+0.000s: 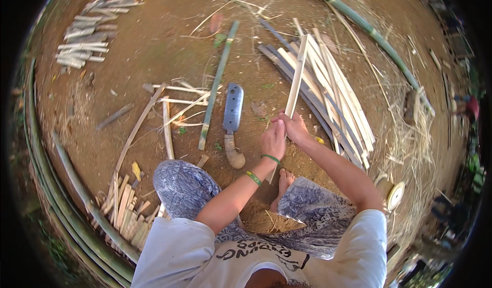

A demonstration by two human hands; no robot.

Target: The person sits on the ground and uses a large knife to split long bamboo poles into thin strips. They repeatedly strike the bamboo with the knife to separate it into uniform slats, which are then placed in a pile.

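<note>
At ten o'clock from left hand [274, 140] and right hand [294, 126], gripping one flat, pale strip [298, 77], lies one metal cleaver [233, 108].

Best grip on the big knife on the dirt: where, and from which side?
Grip the knife by its curved wooden handle, likely from the near side: that end points back toward the wearer, the blade away. The hooked butt should help resist slipping.

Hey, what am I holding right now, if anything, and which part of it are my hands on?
A long pale strip: your left hand and right hand grip it close together, partway along, between its two ends.
</note>
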